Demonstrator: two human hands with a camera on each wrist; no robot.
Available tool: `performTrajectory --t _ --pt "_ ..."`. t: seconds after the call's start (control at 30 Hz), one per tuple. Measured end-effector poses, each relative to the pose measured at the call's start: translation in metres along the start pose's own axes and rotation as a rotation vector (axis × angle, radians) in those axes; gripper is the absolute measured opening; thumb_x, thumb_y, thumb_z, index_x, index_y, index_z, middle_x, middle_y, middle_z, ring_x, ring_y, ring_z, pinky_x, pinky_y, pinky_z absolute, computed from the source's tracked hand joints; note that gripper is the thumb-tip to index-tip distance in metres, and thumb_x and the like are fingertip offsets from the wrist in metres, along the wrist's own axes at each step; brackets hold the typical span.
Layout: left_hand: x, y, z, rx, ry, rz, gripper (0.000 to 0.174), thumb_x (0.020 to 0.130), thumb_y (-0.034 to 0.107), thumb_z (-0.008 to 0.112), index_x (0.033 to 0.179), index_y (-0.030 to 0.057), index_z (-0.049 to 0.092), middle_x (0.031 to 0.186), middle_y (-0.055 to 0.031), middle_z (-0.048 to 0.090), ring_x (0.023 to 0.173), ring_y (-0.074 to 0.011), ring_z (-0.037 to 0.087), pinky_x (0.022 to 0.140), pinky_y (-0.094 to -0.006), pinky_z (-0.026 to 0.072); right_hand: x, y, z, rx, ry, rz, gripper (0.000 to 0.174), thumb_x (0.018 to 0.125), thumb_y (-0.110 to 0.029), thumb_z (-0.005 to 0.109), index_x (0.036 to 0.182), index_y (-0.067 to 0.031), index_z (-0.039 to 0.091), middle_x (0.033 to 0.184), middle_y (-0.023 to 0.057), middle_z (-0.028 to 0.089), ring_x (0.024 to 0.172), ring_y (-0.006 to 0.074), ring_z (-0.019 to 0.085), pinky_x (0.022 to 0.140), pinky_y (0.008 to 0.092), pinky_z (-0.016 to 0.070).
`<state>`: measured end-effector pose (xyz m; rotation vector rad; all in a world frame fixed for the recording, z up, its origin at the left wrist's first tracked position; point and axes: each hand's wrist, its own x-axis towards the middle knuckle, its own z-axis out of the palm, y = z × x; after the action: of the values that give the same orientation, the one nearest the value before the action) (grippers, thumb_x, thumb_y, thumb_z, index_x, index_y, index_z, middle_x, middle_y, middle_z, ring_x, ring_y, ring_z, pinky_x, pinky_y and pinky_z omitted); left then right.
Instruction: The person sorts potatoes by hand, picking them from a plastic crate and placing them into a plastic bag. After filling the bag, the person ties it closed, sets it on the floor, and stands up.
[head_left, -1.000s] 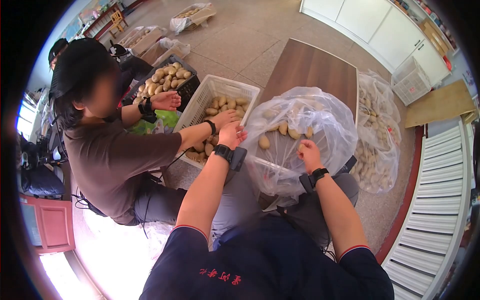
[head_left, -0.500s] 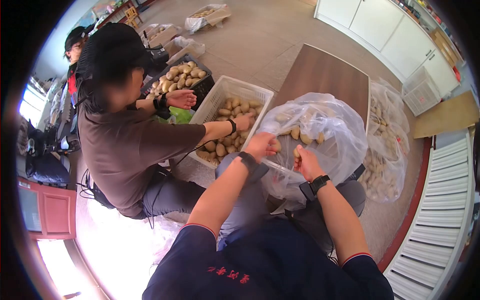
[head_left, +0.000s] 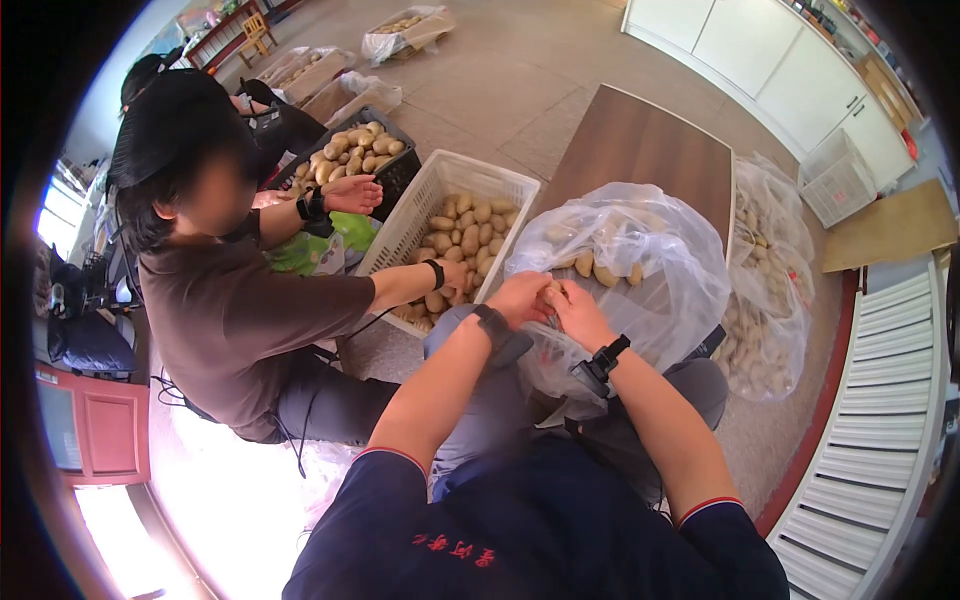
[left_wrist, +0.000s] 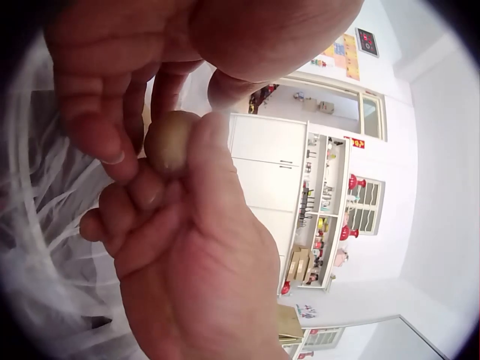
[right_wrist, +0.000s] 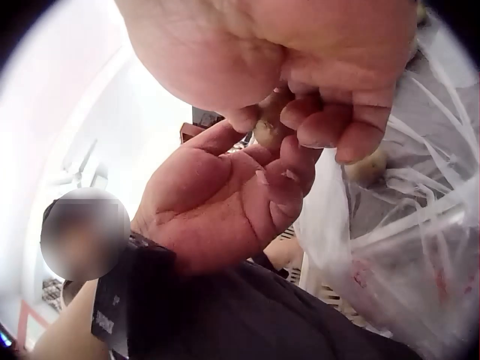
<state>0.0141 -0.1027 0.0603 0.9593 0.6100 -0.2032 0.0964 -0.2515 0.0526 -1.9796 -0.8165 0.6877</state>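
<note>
While my left hand (head_left: pixel 519 301) and right hand (head_left: pixel 586 316) meet, their fingers partly curled, both grip one small potato (left_wrist: pixel 169 144) between them. From it, the clear plastic bag (head_left: pixel 690 262) spreads toward two o'clock; the white crate (head_left: pixel 490 171) sits toward ten.

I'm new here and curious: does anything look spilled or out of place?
Nothing stands out. The potatoes lie inside the white crate, and the clear plastic bag is crumpled but shows no obvious tear. The left hand and right hand pinch one potato between them.
</note>
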Motion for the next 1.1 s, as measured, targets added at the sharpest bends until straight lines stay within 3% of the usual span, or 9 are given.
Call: performTrajectory --t 0.07,0.3,0.37,0.57,0.7,0.8,0.87,0.97,1.1 --pt "0.002 -0.002 -0.002 -0.013 -0.006 0.049 0.024 0.095 0.030 0.053 0.106 0.0082 0.056 0.092 -0.0070 0.062 0.071 -0.0196 0.063 0.059 -0.0329 0.0512 -0.001 0.002 0.004 0.119 0.029 -0.087 0.037 0.096 -0.032 0.053 0.111 0.0017 0.058 0.099 0.0226 0.066 0.094 0.0396 0.062 0.081 0.0414 0.0481" --pt "0.008 -0.002 -0.011 -0.044 0.039 0.078 0.028 0.094 0.028 0.054 0.112 0.0073 0.055 0.095 -0.0085 0.062 0.074 -0.0211 0.064 0.061 -0.0341 0.0514 0.006 0.025 -0.009 0.132 0.059 0.009 0.035 0.093 -0.027 0.057 0.116 -0.0004 0.059 0.105 0.0224 0.066 0.101 0.0369 0.063 0.085 0.0393 0.0488" --pt "0.011 0.001 -0.015 -0.112 0.199 0.107 0.027 0.094 0.026 0.054 0.114 0.0067 0.054 0.096 -0.0087 0.061 0.074 -0.0229 0.063 0.063 -0.0366 0.0518 0.010 0.036 -0.021 -0.082 0.157 -0.002 0.033 0.091 -0.021 0.058 0.115 0.0007 0.059 0.103 0.0235 0.066 0.100 0.0370 0.062 0.085 0.0408 0.0493" --pt "0.034 0.007 -0.057 -0.434 0.426 0.149 0.020 0.094 0.019 0.054 0.109 0.0052 0.052 0.093 -0.0120 0.055 0.079 -0.0286 0.059 0.067 -0.0406 0.0521 0.033 0.065 -0.065 -0.384 0.283 0.030 0.027 0.085 -0.013 0.056 0.105 0.0028 0.061 0.101 0.0262 0.063 0.104 0.0419 0.057 0.092 0.0461 0.0453" --pt "0.035 0.016 -0.072 -0.551 0.552 0.162 0.020 0.093 0.016 0.053 0.107 0.0032 0.048 0.095 -0.0172 0.052 0.079 -0.0328 0.058 0.068 -0.0436 0.0536 0.041 0.063 -0.082 -0.520 0.233 0.085 0.028 0.082 -0.011 0.056 0.106 0.0025 0.059 0.109 0.0272 0.059 0.111 0.0423 0.053 0.096 0.0462 0.0426" --pt "0.036 0.023 -0.071 -0.629 0.644 0.082 0.028 0.094 0.018 0.052 0.115 0.0019 0.043 0.100 -0.0196 0.052 0.078 -0.0320 0.057 0.066 -0.0417 0.0542 0.048 0.066 -0.087 -0.494 0.278 0.000 0.041 0.080 -0.009 0.055 0.120 0.0015 0.053 0.125 0.0278 0.051 0.118 0.0424 0.048 0.100 0.0456 0.0407" --pt "0.036 0.023 -0.072 -0.605 0.671 0.112 0.031 0.094 0.017 0.051 0.120 0.0010 0.042 0.099 -0.0207 0.051 0.078 -0.0318 0.057 0.066 -0.0424 0.0542 0.052 0.064 -0.087 -0.458 0.353 -0.122 0.053 0.080 -0.007 0.055 0.132 0.0006 0.043 0.139 0.0279 0.040 0.126 0.0427 0.043 0.104 0.0450 0.0384" --pt "0.038 0.022 -0.077 -0.601 0.664 0.071 0.033 0.095 0.016 0.050 0.122 -0.0001 0.041 0.098 -0.0206 0.050 0.075 -0.0323 0.056 0.064 -0.0426 0.0541 0.053 0.060 -0.090 -0.396 0.295 -0.016 0.060 0.080 -0.006 0.056 0.137 0.0009 0.038 0.145 0.0274 0.035 0.130 0.0432 0.039 0.107 0.0442 0.0369" --pt "0.045 0.018 -0.085 -0.562 0.659 0.068 0.031 0.095 0.016 0.049 0.120 -0.0005 0.042 0.096 -0.0204 0.050 0.072 -0.0323 0.056 0.063 -0.0420 0.0539 0.049 0.057 -0.081 -0.549 0.353 -0.071 0.055 0.080 -0.009 0.058 0.132 0.0008 0.042 0.141 0.0248 0.040 0.126 0.0419 0.044 0.103 0.0451 0.0402"
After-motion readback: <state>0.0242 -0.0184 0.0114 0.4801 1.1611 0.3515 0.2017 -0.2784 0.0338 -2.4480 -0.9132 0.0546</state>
